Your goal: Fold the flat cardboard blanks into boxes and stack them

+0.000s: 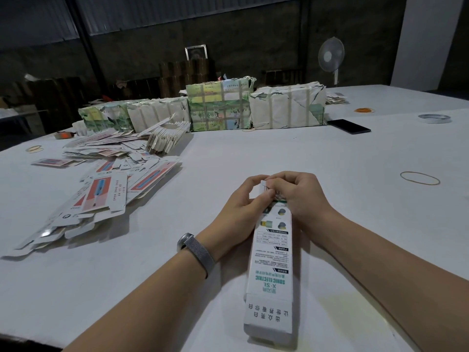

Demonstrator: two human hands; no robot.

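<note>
A long, narrow white box [272, 270] with green print lies lengthwise between my forearms, its near end pointing at me. Both hands hold its far end. My left hand [243, 207] curls round the left side of that end. My right hand [302, 191] pinches a small white flap at the tip with curled fingers. A loose heap of flat white and red cardboard blanks [101, 191] lies on the table to the left.
Wrapped bundles [218, 107] stand in a row across the back of the white table [330, 153]. A black phone [349, 126], a tape roll [434, 118] and a rubber band [420, 178] lie to the right. A fan [331, 58] stands behind.
</note>
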